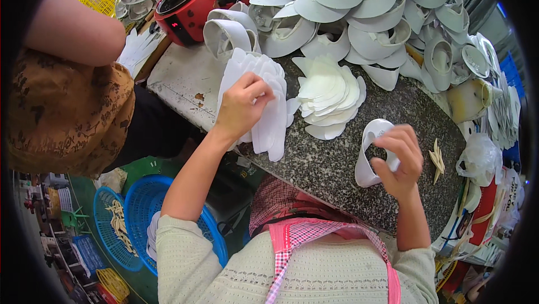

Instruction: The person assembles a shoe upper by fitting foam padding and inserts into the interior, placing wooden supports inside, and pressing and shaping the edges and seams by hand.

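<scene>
My left hand (244, 104) is over a fanned stack of long white strips (268, 127), its fingers curled in closed. Whether a strip is pinched in it cannot be made out. Beside that stack, a pile of cream-white, leaf-shaped flat pieces (328, 99) lies overlapped on the speckled stone tabletop (331, 158). To the right, a white looped piece like a shoe upper (368, 172) stands on edge. My right hand (401, 161) is at its right side, thumb and fingers apart in a curve, covering part of it.
White shoe-upper-like pieces (376, 40) are heaped at the back. A red pot (184, 15) stands far left, near another person's arm (78, 29). Small tan slivers (437, 161) and a clear plastic bag (481, 161) are at right. Blue baskets (140, 203) sit lower left.
</scene>
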